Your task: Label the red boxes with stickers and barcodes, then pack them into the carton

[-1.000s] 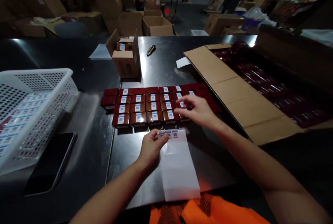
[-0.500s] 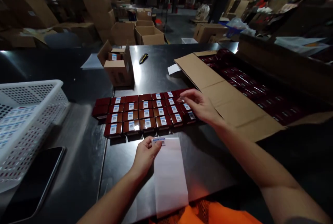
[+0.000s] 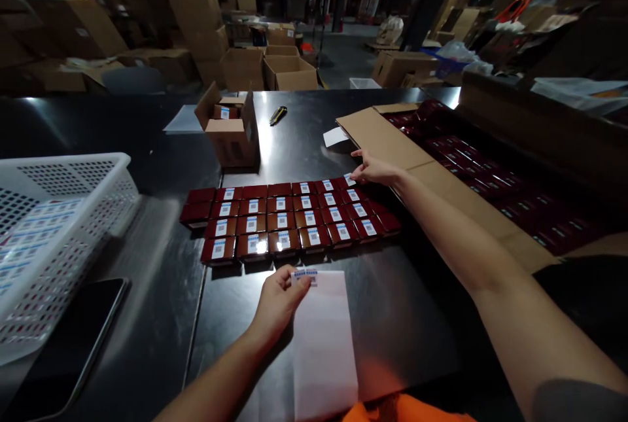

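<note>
My left hand (image 3: 280, 298) pinches the top of a long white backing sheet (image 3: 324, 343), where a small strip of blue-and-white labels (image 3: 306, 277) with printed codes shows by the thumb. At the back right of a block of dark red boxes (image 3: 309, 220), my right hand (image 3: 375, 168) has its fingertips on a label (image 3: 349, 179), which lies against a box top. The index finger of that hand points outward. Most boxes in the rows carry a similar label; the left end and right end ones look bare on top.
On the left stand a white basket (image 3: 110, 196) with label sheets and a phone (image 3: 73, 343). Behind the boxes are a small open carton (image 3: 230, 140) and a utility knife (image 3: 278, 115). A large carton (image 3: 417, 167) of dark red boxes fills the right.
My right hand has moved from above the right-hand boxes to the back row, bringing its label onto a box top. My left hand still grips the sheet. The view has shifted slightly.
</note>
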Tool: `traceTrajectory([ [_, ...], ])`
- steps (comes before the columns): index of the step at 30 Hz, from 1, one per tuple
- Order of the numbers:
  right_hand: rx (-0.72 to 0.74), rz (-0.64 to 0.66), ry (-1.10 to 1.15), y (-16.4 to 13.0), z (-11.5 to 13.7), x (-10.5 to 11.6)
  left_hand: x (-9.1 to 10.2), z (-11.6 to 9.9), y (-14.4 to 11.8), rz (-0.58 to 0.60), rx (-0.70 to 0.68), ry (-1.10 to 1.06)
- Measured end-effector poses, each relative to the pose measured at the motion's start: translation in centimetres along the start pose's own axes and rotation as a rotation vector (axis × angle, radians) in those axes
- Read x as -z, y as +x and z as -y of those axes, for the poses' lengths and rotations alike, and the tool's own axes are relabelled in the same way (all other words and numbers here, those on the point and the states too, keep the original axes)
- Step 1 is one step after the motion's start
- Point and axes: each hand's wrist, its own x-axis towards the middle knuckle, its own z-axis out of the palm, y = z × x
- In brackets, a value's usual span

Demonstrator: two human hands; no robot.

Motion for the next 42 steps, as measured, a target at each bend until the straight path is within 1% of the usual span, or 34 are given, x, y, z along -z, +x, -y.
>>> traceTrajectory([
  [3,-0.017,-0.026,-0.076,0.2,-0.2,-0.3,0.1,0.3,0.1,0.007,-0.004,-0.007],
  [6,-0.051,-0.077,-0.192,0.8,0.1,-0.4,0.2,0.4,0.1,0.019,-0.01,-0.005],
  [9,-0.106,-0.183,-0.325,1.0,1.1,-0.2,0.2,0.2,-0.1,0.011,-0.032,0.021],
  [11,-0.096,-0.287,-0.449,0.0,1.8,-0.6,0.1,0.0,-0.2,0.005,-0.049,0.02],
  [13,0.038,-0.373,-0.535,-2.6,2.2,-1.9,0.2,0.1,-0.2,0.013,-0.055,0.003],
  [14,0.153,-0.382,-0.525,-4.4,2.1,-3.0,0.2,0.2,-0.2,0.018,-0.057,-0.007],
  [15,0.271,-0.366,-0.455,-6.5,1.7,-4.3,0.3,0.3,-0.1,0.024,-0.06,-0.014],
  [16,0.338,-0.3,-0.375,-8.6,1.3,-5.8,0.4,0.4,0.0,0.03,-0.065,-0.019],
  [18,0.468,-0.093,-0.288,-12.9,-0.1,-8.6,0.5,0.7,0.2,0.039,-0.073,-0.026],
  [19,0.503,-0.014,-0.253,-14.6,-0.9,-9.9,0.5,0.8,0.3,0.044,-0.074,-0.024],
  [20,0.539,-0.005,-0.238,-16.1,-1.6,-11.1,0.5,0.8,0.3,0.048,-0.076,-0.018],
  [21,0.574,-0.022,-0.242,-17.2,-2.2,-12.0,0.6,0.8,0.3,0.047,-0.078,-0.003],
  [24,0.626,-0.124,-0.288,-18.9,-3.4,-13.8,0.5,0.8,0.1,0.034,-0.095,0.052],
  [28,0.611,-0.211,-0.259,-19.5,-4.3,-14.7,0.4,0.6,-0.2,0.04,-0.07,0.091],
  [29,0.641,-0.241,-0.239,-19.7,-4.4,-14.9,0.4,0.5,-0.2,0.048,-0.064,0.104],
  [31,0.751,-0.287,-0.188,-20.0,-4.3,-15.1,0.4,0.5,-0.2,0.066,-0.061,0.134],
  [33,0.845,-0.297,-0.101,-20.3,-3.7,-14.6,0.4,0.4,-0.1,0.068,-0.061,0.16],
  [34,0.857,-0.279,-0.034,-20.4,-3.4,-13.9,0.5,0.4,-0.1,0.063,-0.06,0.167],
  [35,0.838,-0.258,0.049,-20.3,-3.0,-13.0,0.5,0.4,0.0,0.056,-0.057,0.169],
  [37,0.711,-0.258,0.242,-19.8,-2.6,-10.1,0.5,0.5,0.0,0.051,-0.04,0.162],
  [39,0.512,-0.324,0.395,-18.5,-2.9,-6.2,0.5,0.5,-0.1,0.061,-0.015,0.142],
  [40,0.413,-0.365,0.427,-17.7,-3.2,-4.2,0.5,0.5,-0.1,0.069,-0.004,0.133],
  [42,0.207,-0.33,0.389,-15.8,-4.3,-0.5,0.5,0.5,-0.2,0.083,0.007,0.123],
])
